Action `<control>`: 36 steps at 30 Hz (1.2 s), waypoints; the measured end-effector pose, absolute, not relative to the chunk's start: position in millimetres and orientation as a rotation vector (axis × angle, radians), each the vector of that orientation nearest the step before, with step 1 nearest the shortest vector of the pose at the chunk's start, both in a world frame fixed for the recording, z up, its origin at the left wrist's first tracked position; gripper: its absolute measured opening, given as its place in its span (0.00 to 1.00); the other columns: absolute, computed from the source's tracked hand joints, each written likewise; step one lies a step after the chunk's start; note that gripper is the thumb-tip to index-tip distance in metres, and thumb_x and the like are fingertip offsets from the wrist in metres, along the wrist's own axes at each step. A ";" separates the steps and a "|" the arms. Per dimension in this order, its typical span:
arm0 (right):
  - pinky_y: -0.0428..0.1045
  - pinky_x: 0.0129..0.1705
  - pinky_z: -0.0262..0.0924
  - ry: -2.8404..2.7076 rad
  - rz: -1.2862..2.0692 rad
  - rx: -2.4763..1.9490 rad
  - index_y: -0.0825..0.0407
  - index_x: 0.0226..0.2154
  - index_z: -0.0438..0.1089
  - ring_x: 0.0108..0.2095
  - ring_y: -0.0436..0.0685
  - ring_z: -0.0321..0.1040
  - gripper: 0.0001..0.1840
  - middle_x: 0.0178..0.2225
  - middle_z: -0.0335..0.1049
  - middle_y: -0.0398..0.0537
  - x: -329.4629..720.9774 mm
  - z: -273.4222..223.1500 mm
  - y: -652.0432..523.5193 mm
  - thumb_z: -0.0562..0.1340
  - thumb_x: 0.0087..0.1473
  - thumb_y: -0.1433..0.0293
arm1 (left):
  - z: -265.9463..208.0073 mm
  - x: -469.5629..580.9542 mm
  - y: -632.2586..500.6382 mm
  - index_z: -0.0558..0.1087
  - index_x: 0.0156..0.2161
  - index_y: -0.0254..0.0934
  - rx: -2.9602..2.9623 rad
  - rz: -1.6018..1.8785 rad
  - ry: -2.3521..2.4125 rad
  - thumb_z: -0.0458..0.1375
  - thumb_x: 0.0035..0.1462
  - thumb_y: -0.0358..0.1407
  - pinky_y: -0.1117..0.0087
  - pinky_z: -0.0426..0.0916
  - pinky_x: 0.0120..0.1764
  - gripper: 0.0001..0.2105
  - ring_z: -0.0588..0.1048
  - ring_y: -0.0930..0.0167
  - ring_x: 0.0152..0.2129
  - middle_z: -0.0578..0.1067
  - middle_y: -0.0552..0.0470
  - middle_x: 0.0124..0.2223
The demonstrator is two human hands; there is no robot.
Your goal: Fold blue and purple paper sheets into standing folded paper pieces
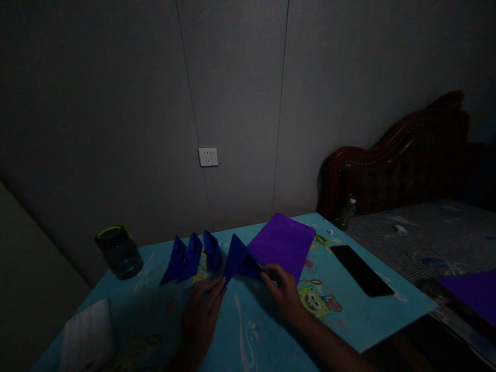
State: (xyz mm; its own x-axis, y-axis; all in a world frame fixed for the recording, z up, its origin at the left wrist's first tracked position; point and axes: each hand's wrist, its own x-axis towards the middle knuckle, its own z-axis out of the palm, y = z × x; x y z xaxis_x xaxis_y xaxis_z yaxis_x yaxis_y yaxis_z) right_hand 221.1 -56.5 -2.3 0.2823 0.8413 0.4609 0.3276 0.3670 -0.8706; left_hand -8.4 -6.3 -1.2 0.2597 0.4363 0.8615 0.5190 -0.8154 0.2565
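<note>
My left hand lies on the blue cartoon-print table, its fingertips touching the lower left edge of a folded dark blue paper piece. My right hand pinches that piece at its right corner, beside a flat purple paper sheet. To the left, three more folded blue paper pieces stand in a row, apart from both hands.
A dark jar with a green rim stands at the table's back left. A white object sits at the front left. A black phone lies at the right. A bed with a wooden headboard, a small bottle and more purple paper are on the right.
</note>
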 end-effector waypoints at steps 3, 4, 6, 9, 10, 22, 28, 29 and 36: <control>0.52 0.41 0.69 -1.223 0.831 -1.039 0.48 0.45 0.69 0.38 0.59 0.78 0.16 0.36 0.80 0.49 201.6 -2.3 -56.8 0.66 0.57 0.59 | 4.9 2.6 -14.8 0.75 0.51 0.38 -2.472 -1.498 -0.686 0.51 0.67 0.31 0.69 0.72 0.45 0.13 0.76 0.69 0.42 0.80 0.49 0.42; 0.53 0.42 0.69 -1.200 0.935 -0.969 0.48 0.48 0.67 0.38 0.59 0.78 0.19 0.37 0.80 0.49 196.7 -2.7 -56.5 0.67 0.57 0.58 | 6.0 6.4 -17.6 0.75 0.51 0.38 -2.494 -1.446 -0.641 0.50 0.68 0.29 0.68 0.72 0.46 0.13 0.76 0.69 0.43 0.80 0.48 0.43; 0.55 0.45 0.68 -1.169 1.083 -0.851 0.47 0.51 0.66 0.39 0.59 0.77 0.23 0.39 0.80 0.50 190.7 -4.2 -55.3 0.67 0.56 0.58 | 6.3 13.0 -21.8 0.74 0.52 0.37 -2.511 -1.349 -0.610 0.49 0.68 0.28 0.65 0.70 0.48 0.15 0.75 0.68 0.45 0.80 0.47 0.45; 0.57 0.48 0.66 -1.137 1.157 -0.776 0.47 0.51 0.69 0.41 0.59 0.76 0.23 0.41 0.80 0.51 189.3 -7.3 -53.6 0.68 0.55 0.57 | 2.4 18.5 -23.8 0.74 0.53 0.37 -2.504 -1.265 -0.649 0.48 0.67 0.27 0.61 0.69 0.49 0.15 0.74 0.65 0.47 0.79 0.46 0.47; 0.57 0.49 0.65 -1.123 1.159 -0.773 0.47 0.50 0.70 0.41 0.60 0.76 0.23 0.42 0.80 0.51 190.0 -8.2 -53.3 0.69 0.54 0.57 | 0.7 19.2 -23.5 0.73 0.53 0.36 -2.506 -1.249 -0.665 0.48 0.67 0.26 0.61 0.69 0.50 0.16 0.74 0.65 0.47 0.79 0.46 0.48; 0.46 0.29 0.60 -1.004 1.177 -0.920 0.50 0.45 0.69 0.24 0.53 0.70 0.28 0.25 0.76 0.42 203.0 -1.7 -46.6 0.70 0.47 0.51 | -6.5 8.8 -12.0 0.68 0.59 0.43 -2.570 -1.609 -1.187 0.54 0.64 0.31 0.52 0.65 0.59 0.19 0.63 0.59 0.62 0.64 0.42 0.65; 0.48 0.32 0.63 -1.120 1.211 -0.970 0.49 0.48 0.65 0.27 0.55 0.72 0.29 0.26 0.76 0.43 198.9 -6.4 -52.5 0.68 0.50 0.50 | -4.6 9.2 -9.3 0.68 0.59 0.37 -2.787 -2.308 -1.719 0.58 0.60 0.43 0.60 0.73 0.51 0.23 0.76 0.60 0.50 0.75 0.42 0.56; 0.49 0.34 0.64 -1.132 1.213 -0.957 0.48 0.50 0.64 0.29 0.55 0.73 0.30 0.28 0.76 0.44 198.6 -6.4 -53.7 0.68 0.51 0.50 | -2.3 8.9 -10.4 0.69 0.58 0.37 -2.818 -2.353 -1.796 0.59 0.59 0.44 0.62 0.75 0.49 0.24 0.78 0.61 0.48 0.77 0.42 0.55; 0.55 0.49 0.67 -1.286 0.992 -0.943 0.42 0.65 0.51 0.46 0.58 0.72 0.42 0.49 0.72 0.54 223.3 1.7 -59.0 0.69 0.54 0.56 | 15.1 4.3 -14.8 0.70 0.57 0.34 -2.787 -2.592 -1.983 0.64 0.53 0.46 0.64 0.76 0.44 0.29 0.80 0.61 0.42 0.79 0.42 0.50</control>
